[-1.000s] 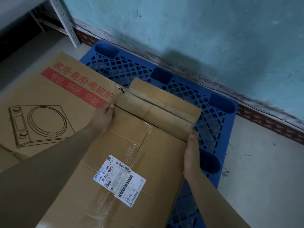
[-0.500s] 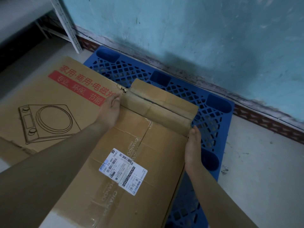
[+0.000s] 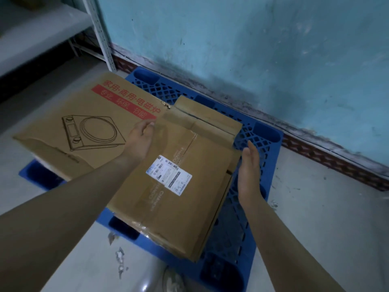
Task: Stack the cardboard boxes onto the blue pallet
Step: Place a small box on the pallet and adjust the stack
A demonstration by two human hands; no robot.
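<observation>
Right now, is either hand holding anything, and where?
Nothing looks held. The right hand is flat and open beside the labelled box; the left hand hangs loosely curled above its top, gripping nothing.

Pallet [image 3: 265, 144]: blue, diamond lattice. Labelled box [image 3: 189, 207]: brown, white barcode label [image 3: 169, 175]. Printed box [image 3: 84, 123]: brown, red band and lettering, black line-drawn cooker. Wall [image 3: 252, 49]: mottled turquoise. Floor [image 3: 326, 228]: grey.

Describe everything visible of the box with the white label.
The labelled box is worn brown cardboard, taped along its seam, a white label on top, its far flaps folded down and creased. It lies flat on the blue pallet, its left side meeting the printed box. The left hand hovers over its left edge, contact unclear; the open right hand is just off its right edge.
</observation>
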